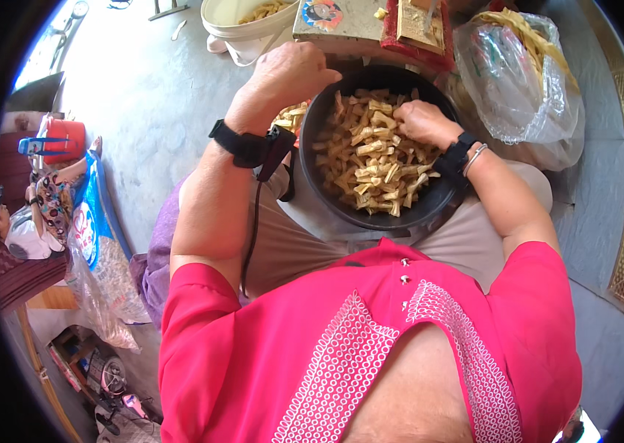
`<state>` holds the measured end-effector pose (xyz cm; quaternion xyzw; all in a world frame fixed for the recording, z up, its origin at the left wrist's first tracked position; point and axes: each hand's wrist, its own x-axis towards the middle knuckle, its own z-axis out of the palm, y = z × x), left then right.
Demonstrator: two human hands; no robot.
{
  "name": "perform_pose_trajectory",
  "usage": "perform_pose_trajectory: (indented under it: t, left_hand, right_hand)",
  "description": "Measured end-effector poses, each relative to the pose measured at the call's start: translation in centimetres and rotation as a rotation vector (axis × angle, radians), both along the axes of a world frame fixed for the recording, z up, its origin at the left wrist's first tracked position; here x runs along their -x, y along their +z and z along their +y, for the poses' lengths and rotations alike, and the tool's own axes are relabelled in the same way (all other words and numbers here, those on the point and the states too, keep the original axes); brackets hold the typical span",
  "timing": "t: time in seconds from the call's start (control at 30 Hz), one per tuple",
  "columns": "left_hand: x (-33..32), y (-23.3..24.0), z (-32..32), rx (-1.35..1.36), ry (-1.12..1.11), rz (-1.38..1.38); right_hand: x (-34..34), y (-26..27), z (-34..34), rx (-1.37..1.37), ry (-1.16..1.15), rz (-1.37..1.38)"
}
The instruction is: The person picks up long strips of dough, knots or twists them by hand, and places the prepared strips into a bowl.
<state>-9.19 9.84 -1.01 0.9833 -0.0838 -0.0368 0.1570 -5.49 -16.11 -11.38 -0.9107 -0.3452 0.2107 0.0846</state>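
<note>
A round black basin (327, 191) sits between my knees, heaped with short pale-yellow knots (376, 148) that look like tied tofu skin. My right hand (422, 123) reaches inside, its curled fingertips touching the knots at the right side of the heap; whether they pinch one is hidden. Above the basin's upper-left rim hangs my left hand (293, 69), fingers curled under and thumb pointing right. Its palm is turned away, so I cannot see if anything is in it.
Beyond the basin stands a worn box-like surface (339, 25) with a wooden block (421, 27) on red cloth. A white bucket (222, 21) holds more knots. At right, a clear plastic bag (516, 94) contains yellow strips. A seated person (29, 232) is at far left, near a red bucket (65, 139).
</note>
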Motion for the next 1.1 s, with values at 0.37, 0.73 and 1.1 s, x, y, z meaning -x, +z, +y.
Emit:
perform_pose_trajectory:
  t: [0.37,0.73,1.1]
  left_hand:
    - [0.3,1.0,-7.1,0.398,-0.487,-0.284]
    - [0.4,2.2,-9.4,0.686,-0.431,-0.128]
    - [-0.9,0.0,-7.2,0.983,-0.031,0.505]
  right_hand:
    - [0.1,9.7,-1.8,-0.680,-0.207,0.847]
    - [0.3,11.0,-3.2,-1.045,-0.230,0.961]
    - [-0.6,9.5,-4.0,-0.828,-0.197,0.694]
